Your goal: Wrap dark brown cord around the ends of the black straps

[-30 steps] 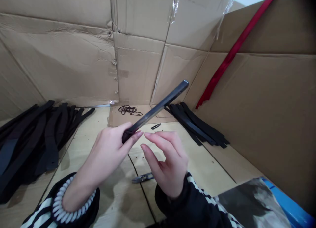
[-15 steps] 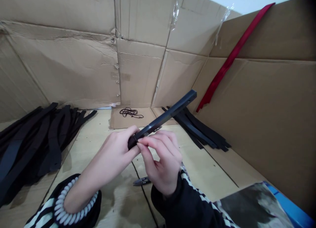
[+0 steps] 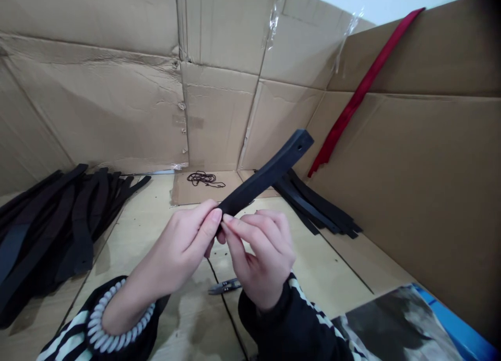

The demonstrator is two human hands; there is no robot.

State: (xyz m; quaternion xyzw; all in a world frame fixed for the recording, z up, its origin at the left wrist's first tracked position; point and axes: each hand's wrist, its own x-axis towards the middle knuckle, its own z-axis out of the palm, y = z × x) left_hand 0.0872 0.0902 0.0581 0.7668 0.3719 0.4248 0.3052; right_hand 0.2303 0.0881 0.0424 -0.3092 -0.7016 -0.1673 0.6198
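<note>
A long black strap with a small hole near its far end sticks up and to the right above the wooden table. My left hand pinches its near end between thumb and fingers. My right hand meets the same end, its fingertips pressed on the strap right beside the left thumb. Under my hands a small pair of thread snips lies on the table. A white coiled band circles my left wrist.
A heap of black straps lies at the left, a smaller stack of black straps at the back right. A tangle of dark thread sits by the cardboard walls. A red strip leans on the right wall.
My right hand, open a second ago, has closed its fingertips on the strap's near end. The strap has turned from edge-on, showing its flat face and hole.
</note>
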